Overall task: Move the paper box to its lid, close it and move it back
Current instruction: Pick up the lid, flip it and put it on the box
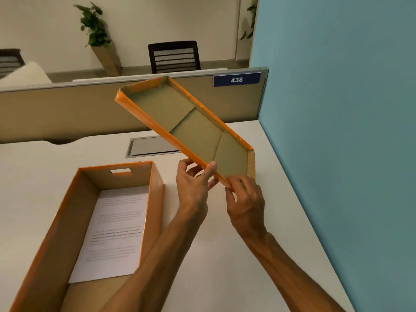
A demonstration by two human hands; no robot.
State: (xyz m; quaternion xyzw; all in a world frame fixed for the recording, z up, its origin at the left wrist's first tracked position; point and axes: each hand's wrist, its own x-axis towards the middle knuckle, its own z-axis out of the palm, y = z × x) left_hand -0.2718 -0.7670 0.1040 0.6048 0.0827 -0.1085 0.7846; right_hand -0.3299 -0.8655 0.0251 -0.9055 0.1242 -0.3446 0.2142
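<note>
An open orange-edged cardboard box (155,199) stands on the white desk at the lower left, with a printed sheet of paper (117,233) lying on its bottom. Its lid (193,129) is lifted in the air above the desk, tilted, brown inside facing me, orange rim around it. My left hand (193,188) grips the lid's near long edge, thumb on the inside. My right hand (245,199) pinches the same edge near the lid's lower corner. My left forearm crosses over the box's near right corner.
A grey cable hatch (148,146) is set into the white desk (213,255) behind the box. A beige partition (67,109) with a blue "438" plate (236,79) runs along the back. A blue wall (337,131) bounds the desk's right side.
</note>
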